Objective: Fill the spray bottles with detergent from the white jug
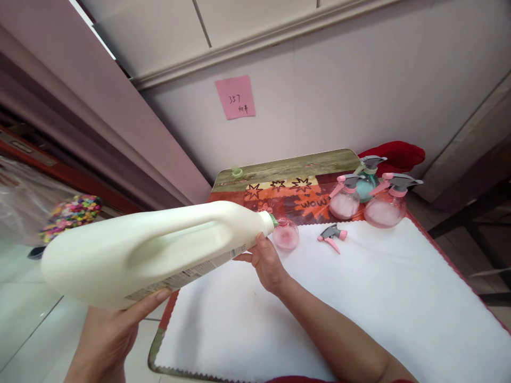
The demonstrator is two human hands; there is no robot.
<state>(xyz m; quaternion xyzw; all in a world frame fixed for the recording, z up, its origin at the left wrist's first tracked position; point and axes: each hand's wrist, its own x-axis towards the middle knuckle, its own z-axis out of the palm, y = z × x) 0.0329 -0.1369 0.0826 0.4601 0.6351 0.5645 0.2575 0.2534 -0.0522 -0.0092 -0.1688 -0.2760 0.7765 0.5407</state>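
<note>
A large cream-coloured jug (167, 239) with a moulded handle lies tilted almost level across the view. Its green spout meets the mouth of a small round pink bottle (286, 235) standing on the white cloth. My left hand (115, 324) is closed around the underside of the jug near its base. My right hand (265, 260) grips the jug just below its neck, thumb on the front. Right of the pink bottle lies a loose grey and pink spray head (332, 236). Whether liquid is flowing cannot be made out.
Spray bottles stand at the table's far right: a pink one (344, 205), a green one (366, 183) and a larger pink one (386, 208). A green cap (237, 172) sits at the back left. A pink note (235, 97) is on the wall behind.
</note>
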